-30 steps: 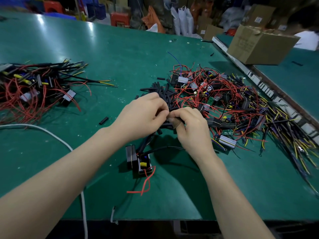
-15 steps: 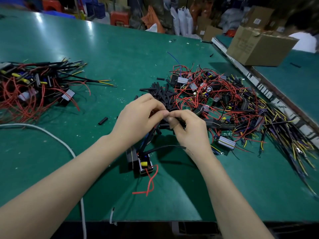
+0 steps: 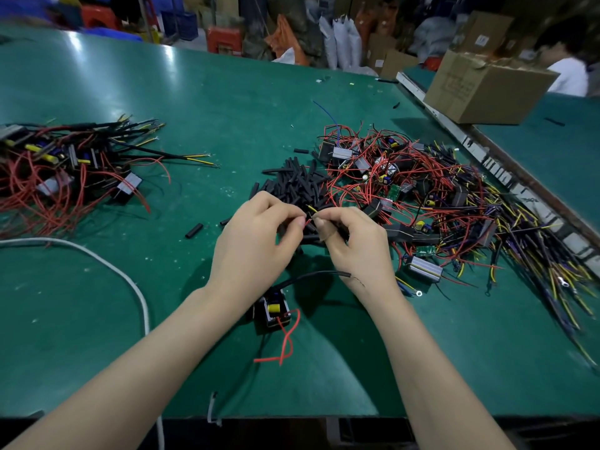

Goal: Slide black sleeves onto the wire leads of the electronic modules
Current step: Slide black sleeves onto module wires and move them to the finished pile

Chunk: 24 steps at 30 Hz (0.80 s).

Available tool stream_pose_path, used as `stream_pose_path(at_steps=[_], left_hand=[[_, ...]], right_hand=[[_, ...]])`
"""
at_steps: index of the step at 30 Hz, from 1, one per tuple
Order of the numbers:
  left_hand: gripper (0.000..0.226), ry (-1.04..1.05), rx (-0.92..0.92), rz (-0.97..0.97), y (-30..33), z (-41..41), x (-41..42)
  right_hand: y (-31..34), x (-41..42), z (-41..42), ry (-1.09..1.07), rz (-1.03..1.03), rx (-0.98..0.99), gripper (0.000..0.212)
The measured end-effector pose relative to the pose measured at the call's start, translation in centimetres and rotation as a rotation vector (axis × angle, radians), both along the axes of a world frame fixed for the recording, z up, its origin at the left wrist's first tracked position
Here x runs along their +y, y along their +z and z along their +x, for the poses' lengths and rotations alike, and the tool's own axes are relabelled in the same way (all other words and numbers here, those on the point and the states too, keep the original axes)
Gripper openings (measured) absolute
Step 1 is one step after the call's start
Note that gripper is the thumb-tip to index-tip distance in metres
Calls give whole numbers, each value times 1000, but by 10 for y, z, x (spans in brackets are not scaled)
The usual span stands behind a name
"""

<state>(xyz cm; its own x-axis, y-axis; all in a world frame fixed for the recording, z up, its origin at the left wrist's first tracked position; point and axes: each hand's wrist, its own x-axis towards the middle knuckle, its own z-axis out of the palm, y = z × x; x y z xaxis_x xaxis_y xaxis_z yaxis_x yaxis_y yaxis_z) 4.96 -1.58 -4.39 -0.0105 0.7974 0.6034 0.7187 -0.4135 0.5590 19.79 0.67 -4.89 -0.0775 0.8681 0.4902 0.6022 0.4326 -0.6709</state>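
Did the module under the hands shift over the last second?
No. The module sits at the same spot beside the white cable's bend; only its red lead swung slightly.

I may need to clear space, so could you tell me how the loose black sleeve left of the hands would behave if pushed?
The sleeve is a short round tube lying alone on the smooth mat, so it would probably roll or skid. It looks light and hollow, likely squashing if pinched.
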Motion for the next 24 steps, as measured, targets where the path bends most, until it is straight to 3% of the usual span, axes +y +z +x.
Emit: stream_pose_path(at_steps=[4,10,16,24], left_hand=[[12,43,79,61,2,5,-1],[15,48,35,-31,5,7,4],[25,-37,197,-134,12,1,16],[19,-133,399,158,12,-6,19]], right_hand=[[0,0,0,6,9,-9,12],[-1,-2,1,27,64,-65,12],[-4,0,5,29,104,-162,12],[-3,0,4,54,47,-35,12]])
